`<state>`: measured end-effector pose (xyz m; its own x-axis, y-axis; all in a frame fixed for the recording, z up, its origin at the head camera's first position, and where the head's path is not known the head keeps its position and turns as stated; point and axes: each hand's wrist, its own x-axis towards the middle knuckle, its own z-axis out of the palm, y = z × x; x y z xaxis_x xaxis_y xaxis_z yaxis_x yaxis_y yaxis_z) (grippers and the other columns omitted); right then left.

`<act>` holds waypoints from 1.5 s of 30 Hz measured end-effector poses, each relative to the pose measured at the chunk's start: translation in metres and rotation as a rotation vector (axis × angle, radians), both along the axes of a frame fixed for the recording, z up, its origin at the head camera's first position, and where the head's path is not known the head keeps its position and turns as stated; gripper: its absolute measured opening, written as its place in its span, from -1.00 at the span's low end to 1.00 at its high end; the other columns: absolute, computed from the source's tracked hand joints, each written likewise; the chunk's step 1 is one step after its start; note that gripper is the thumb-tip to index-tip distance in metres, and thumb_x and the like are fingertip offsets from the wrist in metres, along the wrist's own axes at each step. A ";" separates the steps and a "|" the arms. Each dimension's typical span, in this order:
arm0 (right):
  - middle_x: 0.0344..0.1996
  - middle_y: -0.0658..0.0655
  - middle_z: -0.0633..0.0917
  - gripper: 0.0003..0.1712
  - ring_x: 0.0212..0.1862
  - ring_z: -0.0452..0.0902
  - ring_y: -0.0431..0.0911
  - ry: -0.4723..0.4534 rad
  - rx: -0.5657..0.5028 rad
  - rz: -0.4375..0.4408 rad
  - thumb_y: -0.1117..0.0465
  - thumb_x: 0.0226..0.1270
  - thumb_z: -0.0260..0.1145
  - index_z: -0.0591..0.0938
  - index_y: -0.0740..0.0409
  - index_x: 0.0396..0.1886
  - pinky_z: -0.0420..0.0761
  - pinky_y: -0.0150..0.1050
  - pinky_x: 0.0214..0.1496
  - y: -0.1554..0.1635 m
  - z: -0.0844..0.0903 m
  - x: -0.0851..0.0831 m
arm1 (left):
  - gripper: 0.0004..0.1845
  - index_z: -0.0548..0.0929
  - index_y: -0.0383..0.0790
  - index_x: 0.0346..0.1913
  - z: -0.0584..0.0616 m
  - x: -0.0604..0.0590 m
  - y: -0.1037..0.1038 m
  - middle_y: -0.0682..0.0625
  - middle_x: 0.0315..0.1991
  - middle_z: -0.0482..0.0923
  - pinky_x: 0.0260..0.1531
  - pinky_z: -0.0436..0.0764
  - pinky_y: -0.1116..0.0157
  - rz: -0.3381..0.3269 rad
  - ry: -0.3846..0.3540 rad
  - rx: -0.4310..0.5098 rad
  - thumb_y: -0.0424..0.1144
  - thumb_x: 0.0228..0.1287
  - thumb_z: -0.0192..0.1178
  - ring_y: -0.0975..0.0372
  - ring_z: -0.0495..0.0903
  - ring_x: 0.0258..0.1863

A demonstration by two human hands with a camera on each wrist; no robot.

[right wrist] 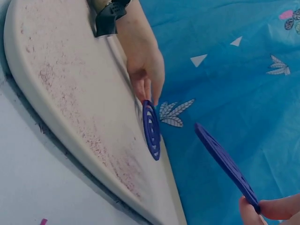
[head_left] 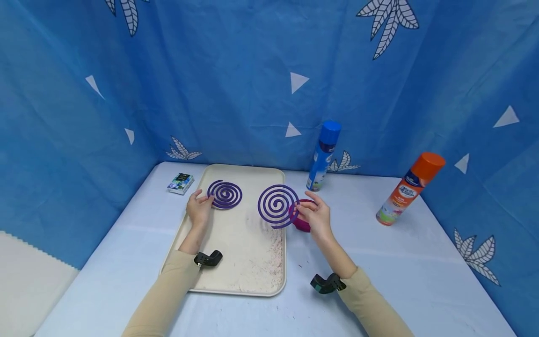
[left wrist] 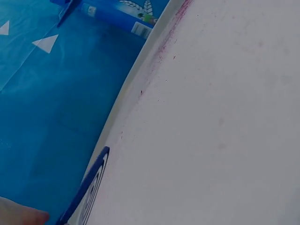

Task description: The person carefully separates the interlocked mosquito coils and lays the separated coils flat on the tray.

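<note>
My left hand (head_left: 199, 209) pinches a purple mosquito coil (head_left: 225, 194) by its outer edge, over the far left part of the cream tray (head_left: 240, 283). Thumb and fingers of my right hand (head_left: 316, 216) pinch a second purple mosquito coil (head_left: 266, 215), held up over the tray's right side. From the right wrist, both coils appear almost edge-on, the nearer coil (right wrist: 225, 161) raised and tilted. Only the left hand's fingertip and its coil's rim (left wrist: 86, 185) enter the left wrist view. A magenta object (head_left: 302, 225) sits behind the right hand, partly covered by it.
A small patterned box (head_left: 180, 183) lies left of the tray. Towards the back stands a blue spray can (head_left: 322, 157), and an orange spray can (head_left: 406, 192) stands farther right. Reddish crumbs (head_left: 275, 252) are scattered along the tray's right edge. Blue curtains (head_left: 236, 84) enclose the white table.
</note>
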<state>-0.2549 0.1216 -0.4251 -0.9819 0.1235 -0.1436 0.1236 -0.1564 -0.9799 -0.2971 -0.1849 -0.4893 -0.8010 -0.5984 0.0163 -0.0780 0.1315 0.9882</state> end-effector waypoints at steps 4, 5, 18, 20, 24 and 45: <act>-0.55 -0.10 0.65 -0.39 -0.42 0.66 -0.31 0.021 -0.001 -0.008 0.54 0.24 0.19 0.39 0.20 0.30 0.68 -0.44 -0.32 -0.009 -0.011 -0.012 | -0.53 0.48 -0.33 0.23 0.001 0.003 -0.001 -0.35 -0.10 0.65 0.12 0.53 0.16 0.026 -0.005 -0.077 -0.34 0.24 0.12 -0.04 0.66 -0.08; -0.55 -0.10 0.65 -0.39 -0.43 0.65 -0.31 0.026 0.003 -0.009 0.54 0.24 0.20 0.39 0.20 0.30 0.68 -0.44 -0.33 -0.011 -0.013 -0.016 | -0.53 0.48 -0.33 0.23 0.001 0.004 -0.001 -0.35 -0.10 0.65 0.17 0.49 0.12 0.032 -0.001 -0.084 -0.33 0.24 0.10 -0.06 0.64 -0.04; -0.51 0.19 0.66 -0.39 -0.57 0.56 -0.25 0.016 0.089 -0.050 0.57 0.14 0.27 0.43 0.36 0.25 0.66 -0.38 -0.45 -0.048 -0.043 -0.068 | -0.54 0.49 -0.28 0.23 -0.001 0.000 0.002 -0.31 -0.06 0.66 0.02 0.56 0.20 0.059 0.057 -0.053 -0.36 0.25 0.04 0.04 0.66 -0.08; -0.50 0.22 0.68 -0.37 -0.58 0.55 -0.22 0.020 0.121 -0.067 0.56 0.12 0.30 0.44 0.32 0.25 0.66 -0.34 -0.45 -0.049 -0.052 -0.075 | -0.54 0.48 -0.29 0.23 -0.001 0.000 0.003 -0.31 -0.04 0.66 0.02 0.56 0.20 0.050 0.066 -0.042 -0.37 0.25 0.02 -0.02 0.64 -0.03; -0.36 0.28 0.73 -0.24 -0.40 0.67 -0.09 0.062 0.139 -0.031 0.48 0.08 0.38 0.40 0.17 0.33 0.71 -0.25 -0.28 -0.043 -0.079 -0.094 | -0.55 0.48 -0.29 0.23 -0.001 -0.001 0.004 -0.30 -0.07 0.67 -0.16 0.53 0.47 0.043 0.074 -0.042 -0.41 0.25 0.00 -0.03 0.65 -0.07; 0.15 0.40 0.55 -0.29 0.09 0.56 0.03 0.002 0.397 0.067 0.42 0.31 0.19 0.20 0.22 0.44 0.57 -0.52 -0.04 0.035 -0.042 -0.041 | -0.54 0.43 -0.34 0.24 0.032 0.030 0.131 -0.33 -0.17 0.68 -0.27 0.64 0.36 -0.582 0.046 -0.121 -0.40 0.27 0.12 -0.06 0.70 -0.25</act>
<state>-0.2960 0.1567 -0.4672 -0.9899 0.1043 -0.0959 0.1189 0.2425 -0.9628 -0.2666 -0.0541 -0.4568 -0.9936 -0.0527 0.0996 0.0833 0.2513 0.9643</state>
